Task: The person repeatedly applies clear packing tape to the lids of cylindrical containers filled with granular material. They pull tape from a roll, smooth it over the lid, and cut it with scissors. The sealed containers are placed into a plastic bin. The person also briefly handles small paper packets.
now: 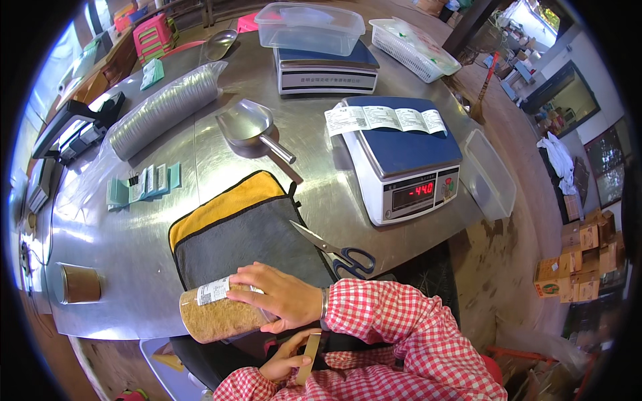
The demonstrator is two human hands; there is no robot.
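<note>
A clear jar (224, 311) filled with tan, shredded-looking stuff lies tilted on its side at the table's front edge. My right hand (277, 294) is closed over the jar, its fingers across the end of a white label (214, 291). Below it, my left hand (287, 357) grips a flat gold-brown piece (309, 359), seen nearly edge-on; I cannot tell its kind. Beyond the jar lies a grey cloth (247, 230) with a yellow band. Scissors (341, 255) with dark handles rest partly on it, right of my hands.
A lit scale (401, 144) carries a strip of labels (384, 120). Another scale (326, 75) holds a clear tub (309, 30). A metal scoop (247, 123), bagged lids or cups (167, 107), label strips (144, 184) and a brown-filled jar (79, 284) stand on the steel table.
</note>
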